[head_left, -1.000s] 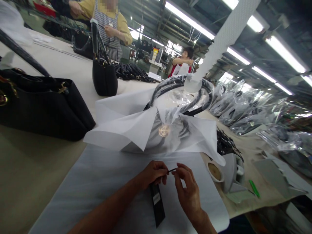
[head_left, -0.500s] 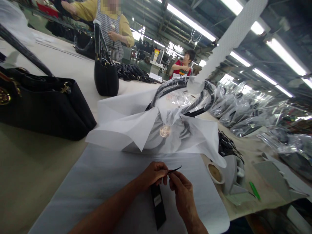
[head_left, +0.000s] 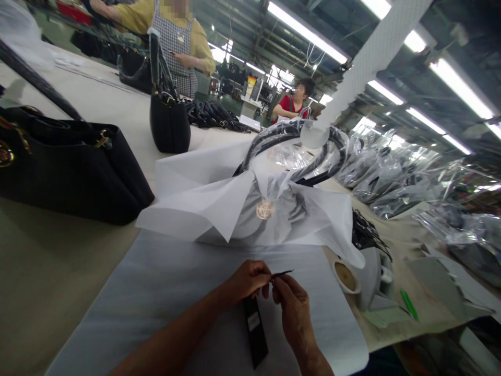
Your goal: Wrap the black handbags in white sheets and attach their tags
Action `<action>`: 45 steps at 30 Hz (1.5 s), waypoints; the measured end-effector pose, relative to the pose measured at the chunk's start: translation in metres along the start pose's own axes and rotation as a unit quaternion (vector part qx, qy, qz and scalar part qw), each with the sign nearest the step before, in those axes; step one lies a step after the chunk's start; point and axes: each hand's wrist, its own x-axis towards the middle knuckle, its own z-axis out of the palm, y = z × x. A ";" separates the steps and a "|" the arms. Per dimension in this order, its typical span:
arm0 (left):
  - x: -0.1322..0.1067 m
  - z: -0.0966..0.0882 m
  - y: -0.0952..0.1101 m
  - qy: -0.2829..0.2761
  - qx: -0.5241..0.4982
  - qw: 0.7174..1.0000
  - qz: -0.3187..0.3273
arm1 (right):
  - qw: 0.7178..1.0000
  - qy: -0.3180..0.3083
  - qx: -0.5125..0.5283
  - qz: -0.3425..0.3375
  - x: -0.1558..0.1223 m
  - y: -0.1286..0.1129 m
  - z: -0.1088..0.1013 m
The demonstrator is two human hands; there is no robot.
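Note:
Over a sheet of white paper (head_left: 156, 292), my left hand (head_left: 252, 279) and my right hand (head_left: 291, 305) meet, fingertips pinched on a thin black cord (head_left: 282, 272). The cord's loose end points up to the right. Below my left hand hangs a black tag (head_left: 255, 334) with a small pale label; its upper end is hidden by my fingers. Just beyond my hands sits a handbag (head_left: 266, 210) wrapped in white tissue paper, a round gold emblem showing through. Its dark handles (head_left: 254, 149) stand up in clear plastic.
Black handbags (head_left: 74, 172) stand at left. A tape roll (head_left: 346, 277), black cords (head_left: 366, 232) and a green cutter (head_left: 409, 304) lie at right. Plastic-wrapped bags (head_left: 391, 172) are piled behind. Two people, one in yellow sleeves (head_left: 201, 47), work across the table.
My hands keep nearly the same place, both pinching the cord. Its free end has shifted slightly. The person in red at the back has lowered a hand.

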 end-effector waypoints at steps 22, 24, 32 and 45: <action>0.003 -0.003 0.003 0.113 -0.159 0.978 0.067 | 0.989 0.016 -0.118 -0.089 0.003 0.006 0.001; 0.002 -0.005 0.004 0.109 -0.152 0.979 0.077 | 0.992 -0.009 -0.100 -0.080 0.003 0.003 0.001; 0.002 -0.005 0.007 0.144 -0.022 0.986 0.081 | 0.993 -0.072 0.002 -0.088 0.012 -0.005 0.019; 0.000 -0.025 0.020 0.246 -0.120 0.954 0.125 | 0.963 -0.129 -0.191 -0.139 0.015 0.015 0.040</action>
